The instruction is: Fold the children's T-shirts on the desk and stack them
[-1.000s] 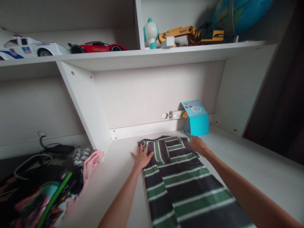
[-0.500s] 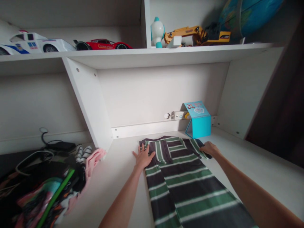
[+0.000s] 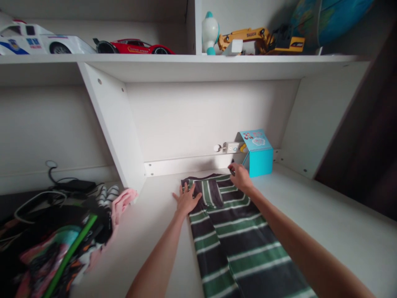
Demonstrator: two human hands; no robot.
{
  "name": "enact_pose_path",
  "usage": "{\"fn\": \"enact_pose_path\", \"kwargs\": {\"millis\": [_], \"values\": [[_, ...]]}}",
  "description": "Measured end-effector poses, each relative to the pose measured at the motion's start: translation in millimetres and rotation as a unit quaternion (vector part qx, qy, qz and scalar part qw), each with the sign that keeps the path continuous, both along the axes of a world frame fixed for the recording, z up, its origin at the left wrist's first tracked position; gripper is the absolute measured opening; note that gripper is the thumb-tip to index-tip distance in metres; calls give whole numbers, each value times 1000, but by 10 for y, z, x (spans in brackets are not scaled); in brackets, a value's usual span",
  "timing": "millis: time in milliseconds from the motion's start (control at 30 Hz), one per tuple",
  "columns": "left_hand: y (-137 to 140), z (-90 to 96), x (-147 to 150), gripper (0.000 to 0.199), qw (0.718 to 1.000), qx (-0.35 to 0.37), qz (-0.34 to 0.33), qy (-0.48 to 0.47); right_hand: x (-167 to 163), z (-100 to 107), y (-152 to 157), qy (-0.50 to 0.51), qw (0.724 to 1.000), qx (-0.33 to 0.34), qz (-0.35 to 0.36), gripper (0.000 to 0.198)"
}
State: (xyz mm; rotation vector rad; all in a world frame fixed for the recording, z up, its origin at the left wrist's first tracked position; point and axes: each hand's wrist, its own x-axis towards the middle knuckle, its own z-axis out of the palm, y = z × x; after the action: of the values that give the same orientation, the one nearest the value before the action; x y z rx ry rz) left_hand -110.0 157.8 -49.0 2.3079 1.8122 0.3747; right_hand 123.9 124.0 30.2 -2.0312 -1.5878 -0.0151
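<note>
A striped shirt (image 3: 248, 238) in green, black and white lies lengthwise on the white desk, with one sleeve folded inward on its left part. My left hand (image 3: 187, 200) rests with spread fingers on the shirt's upper left edge, beside that folded sleeve. At the shirt's far edge, my right hand (image 3: 241, 177) is closed in a pinch on the other sleeve, raised a little above the desk. Most of the pinched sleeve is hidden behind the hand.
A blue desk calendar (image 3: 260, 159) stands close behind my right hand, near a wall socket (image 3: 233, 147). To the left lies a pile of clothes and cables (image 3: 62, 236). Overhead, a shelf (image 3: 217, 62) carries a red toy car (image 3: 135, 46), a toy excavator (image 3: 263, 39) and a globe (image 3: 335, 20).
My right hand has carried the right sleeve leftward and up, from the shirt's right side to its far edge. The left hand stays in place. The view has shifted slightly.
</note>
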Motion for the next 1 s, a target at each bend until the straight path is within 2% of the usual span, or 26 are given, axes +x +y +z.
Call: {"fn": "enact_pose_path", "kwargs": {"millis": [133,267,567,667,767,833,933,1000], "values": [[-4,6,-19,57,1000,2,-11,-7,-698,-168,-52,-26,996,11,90,21],[2,-7,-37,51,1000,11,-15,3,-1083,-389,-113,-34,993,11,114,17],[31,-46,-54,45,1000,23,-18,-10,-1205,-391,-190,-16,997,26,78,22],[40,-61,-57,44,1000,22,-19,-10,-1242,-385,-244,-15,992,-2,126,23],[42,-60,-63,44,1000,16,-15,-11,-1143,-267,-367,-13,980,-21,198,22],[42,-49,-64,44,1000,10,-13,-15,-933,-117,-525,-8,974,-22,227,20],[46,-25,-56,45,1000,4,-11,-27,-459,95,-945,0,967,-32,251,13],[57,-12,-46,46,999,0,-2,-35,-157,134,-1349,7,965,-52,256,12]]}}
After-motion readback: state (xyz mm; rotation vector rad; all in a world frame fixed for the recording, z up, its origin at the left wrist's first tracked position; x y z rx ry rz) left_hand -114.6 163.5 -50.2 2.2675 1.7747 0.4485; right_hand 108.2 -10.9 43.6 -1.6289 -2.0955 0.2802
